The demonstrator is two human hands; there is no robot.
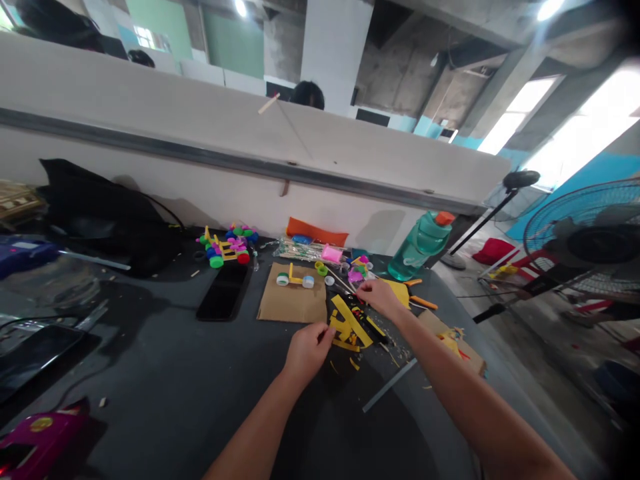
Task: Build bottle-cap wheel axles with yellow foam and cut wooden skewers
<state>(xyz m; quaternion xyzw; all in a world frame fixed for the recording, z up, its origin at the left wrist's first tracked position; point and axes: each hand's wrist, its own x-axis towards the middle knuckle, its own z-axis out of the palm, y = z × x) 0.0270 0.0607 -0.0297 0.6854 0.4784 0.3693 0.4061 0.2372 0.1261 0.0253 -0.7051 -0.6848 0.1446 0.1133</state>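
"Where are the yellow scraps?"

"The yellow scraps (341, 327) lie in a loose pile on the dark table (200, 393), between the two hands, with one long yellow strip (353, 321) slanting across them."

"How are the hands set?"

"The left hand (306, 350) comes in from below, fingers curled, thumb and forefinger drawn together at the pile's left edge. I can't tell whether they pinch a scrap. The right hand (384, 300) reaches in from the right, forearm slanting up and leftward, palm down, fingertips bunched above the pile. What they pinch, if anything, I can't tell."

"And around them?"

"Just beyond the left hand is a piece of cardboard (280, 308), with two bottle caps (308, 283) and a small yellow frame (291, 273) on it. Left of that is a dark phone (224, 292), and behind the phone, a colourful toy (225, 250). Orange handles (424, 302) show beyond the right forearm."

"Any writing?"

"Pale marks on the green bottle (420, 243), too blurred to read."

"What's hard to make out?"

"The small black things under the right hand are jumbled together. The magenta object (45, 433) at lower left is cut off by the edge, as is the fan (595, 233) at far right."
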